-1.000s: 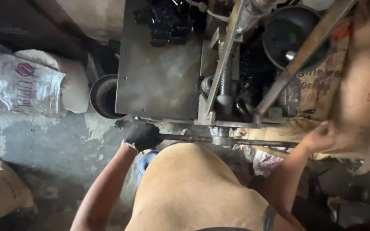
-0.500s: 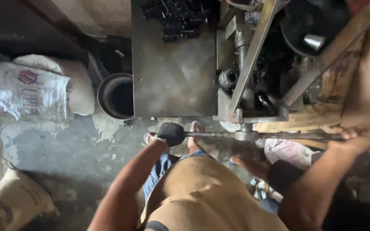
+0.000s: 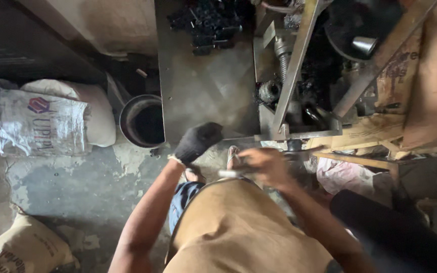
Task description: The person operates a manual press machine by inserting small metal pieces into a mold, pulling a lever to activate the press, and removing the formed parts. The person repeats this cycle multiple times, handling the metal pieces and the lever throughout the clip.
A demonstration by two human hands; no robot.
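Observation:
My left hand [image 3: 197, 142] wears a dark glove and hovers at the front edge of the grey metal work plate [image 3: 203, 86], fingers curled; nothing shows in it. My bare right hand [image 3: 265, 167] is blurred just in front of the machine frame [image 3: 294, 76]. It grips a thin metal rod [image 3: 230, 173] whose short end sticks out to the left. Small black parts [image 3: 209, 21] are heaped at the far end of the plate.
A dark round bucket [image 3: 141, 121] stands on the concrete floor left of the plate. White sacks [image 3: 41, 121] lie further left, a tan sack [image 3: 24, 247] at the bottom left. Cardboard [image 3: 421, 86] and a pink cloth [image 3: 345, 174] are at the right.
My right hand has swung from the far right in toward the middle, with the rod. My gloved left hand has come off the rod's left end and sits higher.

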